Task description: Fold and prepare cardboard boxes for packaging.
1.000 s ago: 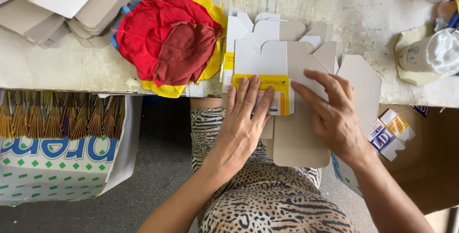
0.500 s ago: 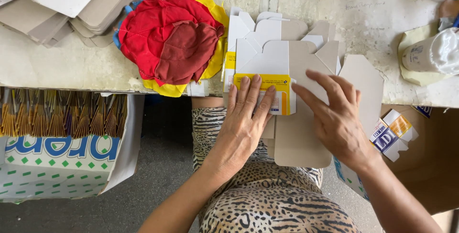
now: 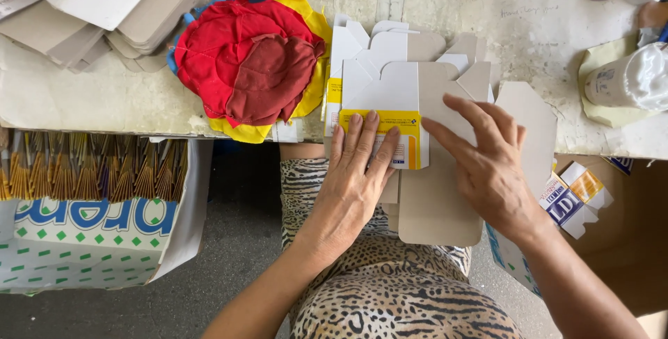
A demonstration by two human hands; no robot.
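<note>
While both palms press flat, I see my left hand (image 3: 355, 182) spread with its fingers straight on the yellow-and-white flat carton (image 3: 390, 113), holding nothing. My right hand (image 3: 487, 165) lies open just beside it, on the grey inner face of the same carton, which overhangs the table (image 3: 90, 102) edge above my lap. A pile of red and yellow cloths (image 3: 250, 61) sits just left of the carton.

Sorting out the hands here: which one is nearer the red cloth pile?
Left. The left hand lies on the flat carton just right of the cloth pile; the right hand rests farther right.
</note>
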